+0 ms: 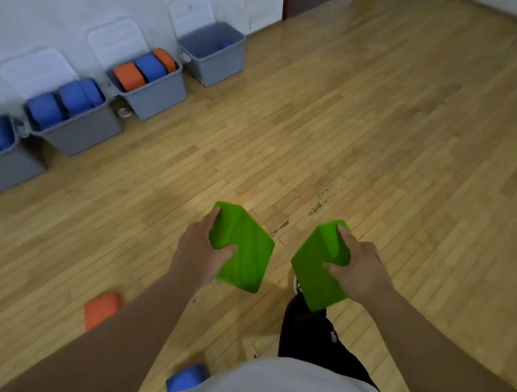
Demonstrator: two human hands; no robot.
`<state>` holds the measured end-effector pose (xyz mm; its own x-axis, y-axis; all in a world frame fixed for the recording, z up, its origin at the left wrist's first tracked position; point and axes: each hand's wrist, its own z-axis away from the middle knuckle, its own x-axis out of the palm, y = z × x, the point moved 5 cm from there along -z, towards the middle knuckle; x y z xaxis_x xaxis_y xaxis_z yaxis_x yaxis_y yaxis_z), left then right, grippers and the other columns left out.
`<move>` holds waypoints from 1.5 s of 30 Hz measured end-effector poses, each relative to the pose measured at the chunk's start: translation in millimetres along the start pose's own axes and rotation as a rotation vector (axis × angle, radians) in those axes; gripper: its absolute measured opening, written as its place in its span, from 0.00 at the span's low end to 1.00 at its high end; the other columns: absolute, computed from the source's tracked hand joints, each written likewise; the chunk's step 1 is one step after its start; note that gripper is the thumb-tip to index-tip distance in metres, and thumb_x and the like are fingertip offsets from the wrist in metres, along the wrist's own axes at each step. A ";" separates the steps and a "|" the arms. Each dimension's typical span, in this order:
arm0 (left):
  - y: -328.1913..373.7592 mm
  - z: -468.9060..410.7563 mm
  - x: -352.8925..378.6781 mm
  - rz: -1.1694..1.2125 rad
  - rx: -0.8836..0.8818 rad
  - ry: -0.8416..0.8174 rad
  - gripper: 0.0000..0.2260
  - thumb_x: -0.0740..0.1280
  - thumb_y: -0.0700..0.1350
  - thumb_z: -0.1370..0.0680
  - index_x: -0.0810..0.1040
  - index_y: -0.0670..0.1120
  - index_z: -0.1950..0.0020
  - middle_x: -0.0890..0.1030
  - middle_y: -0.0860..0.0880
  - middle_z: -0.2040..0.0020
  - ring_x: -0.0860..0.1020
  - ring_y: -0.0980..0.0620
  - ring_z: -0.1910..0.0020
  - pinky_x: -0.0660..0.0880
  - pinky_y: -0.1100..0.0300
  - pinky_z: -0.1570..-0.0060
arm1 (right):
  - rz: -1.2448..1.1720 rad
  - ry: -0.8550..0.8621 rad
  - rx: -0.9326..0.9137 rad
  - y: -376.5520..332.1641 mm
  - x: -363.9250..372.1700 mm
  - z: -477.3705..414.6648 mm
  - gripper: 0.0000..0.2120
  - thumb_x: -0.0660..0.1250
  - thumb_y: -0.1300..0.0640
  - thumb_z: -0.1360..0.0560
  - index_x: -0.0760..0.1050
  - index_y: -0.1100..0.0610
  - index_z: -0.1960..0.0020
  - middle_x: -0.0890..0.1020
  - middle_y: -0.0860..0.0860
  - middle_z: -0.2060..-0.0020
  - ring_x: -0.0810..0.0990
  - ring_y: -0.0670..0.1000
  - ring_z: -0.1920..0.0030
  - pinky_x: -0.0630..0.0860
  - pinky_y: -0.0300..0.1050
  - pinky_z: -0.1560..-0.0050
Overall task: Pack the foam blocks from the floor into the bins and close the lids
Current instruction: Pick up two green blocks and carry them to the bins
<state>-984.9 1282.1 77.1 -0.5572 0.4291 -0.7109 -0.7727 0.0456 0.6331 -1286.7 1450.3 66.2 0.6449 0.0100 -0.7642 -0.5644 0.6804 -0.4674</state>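
My left hand [200,251] grips a green foam block [247,253] and my right hand [361,265] grips a second green foam block [315,267], both held above the wooden floor in front of me. An orange block [102,309] lies on the floor at lower left, partly behind my left forearm. A blue block [184,380] lies near my body at the bottom. Several grey bins stand along the white wall with lids leaning open: the far right bin [214,61] holds one blue block deep inside, the bin beside it [154,96] holds orange and blue blocks.
Two more grey bins [78,131] [5,169] at the left hold blue blocks. White lids [190,12] rest against the wall behind the bins. My dark trouser leg and shoe [306,327] stand under the right block. Wooden floor stretches to the right.
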 end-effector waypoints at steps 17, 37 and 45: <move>77.7 -330.1 -61.1 0.116 -0.287 0.190 0.41 0.75 0.58 0.27 0.54 0.65 0.20 0.70 0.51 0.34 0.71 0.46 0.34 0.77 0.41 0.39 | 0.101 -0.103 -0.286 -219.6 -132.0 -416.6 0.45 0.71 0.39 0.25 0.43 0.32 0.20 0.64 0.52 0.32 0.75 0.55 0.41 0.79 0.54 0.42; 138.3 -847.6 -242.5 0.071 -0.175 0.150 0.42 0.75 0.59 0.28 0.55 0.63 0.20 0.70 0.51 0.30 0.71 0.46 0.33 0.74 0.43 0.36 | 0.131 -0.109 -0.198 -495.3 -186.1 -820.6 0.44 0.70 0.40 0.24 0.43 0.32 0.20 0.63 0.53 0.32 0.75 0.56 0.40 0.79 0.53 0.43; 171.2 -1031.9 -288.4 0.081 -0.228 0.208 0.42 0.76 0.57 0.28 0.57 0.62 0.19 0.70 0.50 0.29 0.71 0.46 0.33 0.73 0.45 0.35 | 0.128 -0.177 -0.235 -596.3 -218.0 -1014.7 0.44 0.70 0.41 0.24 0.44 0.33 0.20 0.63 0.52 0.33 0.74 0.55 0.40 0.78 0.52 0.43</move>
<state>-1270.3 235.3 74.6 -0.6517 0.2286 -0.7232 -0.7585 -0.1945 0.6220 -1613.6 298.9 60.5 0.6289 0.2260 -0.7439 -0.7371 0.4775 -0.4781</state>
